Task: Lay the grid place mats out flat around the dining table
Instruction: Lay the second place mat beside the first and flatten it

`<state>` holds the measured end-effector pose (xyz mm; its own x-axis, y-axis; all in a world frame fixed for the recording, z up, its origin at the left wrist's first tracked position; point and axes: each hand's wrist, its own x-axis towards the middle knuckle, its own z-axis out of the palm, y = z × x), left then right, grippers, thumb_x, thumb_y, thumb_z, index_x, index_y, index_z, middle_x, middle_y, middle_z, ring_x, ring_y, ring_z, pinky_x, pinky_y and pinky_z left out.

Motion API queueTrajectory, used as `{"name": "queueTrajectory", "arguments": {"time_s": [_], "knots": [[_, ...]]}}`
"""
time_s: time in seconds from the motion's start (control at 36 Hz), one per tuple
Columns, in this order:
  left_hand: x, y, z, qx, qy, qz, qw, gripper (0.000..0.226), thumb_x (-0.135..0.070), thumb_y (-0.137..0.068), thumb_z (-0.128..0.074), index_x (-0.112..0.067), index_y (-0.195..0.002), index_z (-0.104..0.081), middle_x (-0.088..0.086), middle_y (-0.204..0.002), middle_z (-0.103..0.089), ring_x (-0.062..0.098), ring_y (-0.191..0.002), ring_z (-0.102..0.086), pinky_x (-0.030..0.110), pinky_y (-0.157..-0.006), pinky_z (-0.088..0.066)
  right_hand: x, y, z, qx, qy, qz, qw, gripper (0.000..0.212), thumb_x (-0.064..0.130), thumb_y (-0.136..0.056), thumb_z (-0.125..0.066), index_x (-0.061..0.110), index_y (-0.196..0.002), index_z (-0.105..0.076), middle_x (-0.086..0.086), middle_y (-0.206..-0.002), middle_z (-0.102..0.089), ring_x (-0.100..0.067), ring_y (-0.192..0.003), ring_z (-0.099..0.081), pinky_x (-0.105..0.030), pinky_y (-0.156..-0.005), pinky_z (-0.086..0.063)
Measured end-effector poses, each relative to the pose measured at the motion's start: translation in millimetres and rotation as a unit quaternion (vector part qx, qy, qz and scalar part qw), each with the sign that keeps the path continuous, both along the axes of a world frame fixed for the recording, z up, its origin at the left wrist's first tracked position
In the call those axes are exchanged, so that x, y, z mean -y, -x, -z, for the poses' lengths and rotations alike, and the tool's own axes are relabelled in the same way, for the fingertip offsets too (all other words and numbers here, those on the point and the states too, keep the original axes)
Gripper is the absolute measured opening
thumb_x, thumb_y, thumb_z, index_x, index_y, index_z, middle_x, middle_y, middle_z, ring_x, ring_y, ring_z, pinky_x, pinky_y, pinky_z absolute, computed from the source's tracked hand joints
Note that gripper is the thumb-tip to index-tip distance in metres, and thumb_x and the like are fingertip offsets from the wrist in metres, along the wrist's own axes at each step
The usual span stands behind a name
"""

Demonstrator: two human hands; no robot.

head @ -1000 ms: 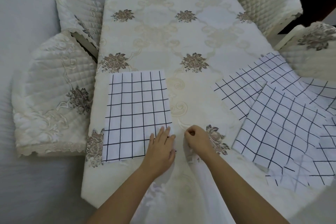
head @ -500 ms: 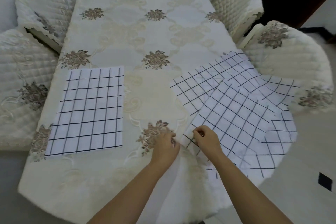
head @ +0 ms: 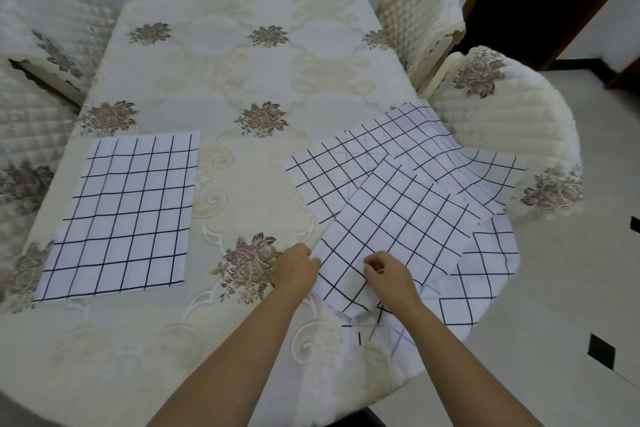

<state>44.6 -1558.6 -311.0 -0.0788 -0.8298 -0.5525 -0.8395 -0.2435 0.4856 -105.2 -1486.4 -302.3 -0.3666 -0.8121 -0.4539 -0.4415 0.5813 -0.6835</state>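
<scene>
The top mat (head: 398,232) of the overlapping pile is pinched by both hands — left hand (head: 296,269), right hand (head: 389,276) — fingers closed on its near edge; one flat mat (head: 121,215) lies well left.

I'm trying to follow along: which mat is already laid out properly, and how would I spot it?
On the cream floral dining table, look at the left side. The flat mat lies alone there, squared up, while the other mats overlap in a skewed pile on the right.
</scene>
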Motion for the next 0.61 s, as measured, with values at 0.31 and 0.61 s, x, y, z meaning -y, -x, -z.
{"name": "queueTrajectory", "arguments": {"time_s": [0.31,0.61], "knots": [[-4.4,-86.4,-9.1,-0.161,0.050,-0.206,0.964,0.007,-0.011,-0.091,-0.051,-0.010,-0.095,-0.056,0.006,-0.088,-0.056,0.025,-0.086,-0.054,0.031,-0.070,-0.041,12.6,-35.4,-7.2,-0.001,0.032,0.003,0.999,0.021,0.014,-0.093,-0.049,0.010,-0.112,-0.059,-0.001,-0.104,-0.057,-0.011,-0.084,-0.052,-0.018,-0.068,-0.039],[-22.9,-178.2,-13.7,-0.164,0.057,-0.322,0.931,0.006,-0.010,-0.093,-0.050,-0.005,-0.090,-0.051,0.002,-0.070,-0.047,0.015,-0.061,-0.043,0.026,-0.051,-0.033,27.0,-95.8,-1.0,0.083,0.041,0.100,0.991,0.018,0.013,-0.090,-0.053,0.011,-0.109,-0.052,-0.003,-0.098,-0.056,-0.011,-0.075,-0.051,-0.020,-0.060,-0.042]]}}
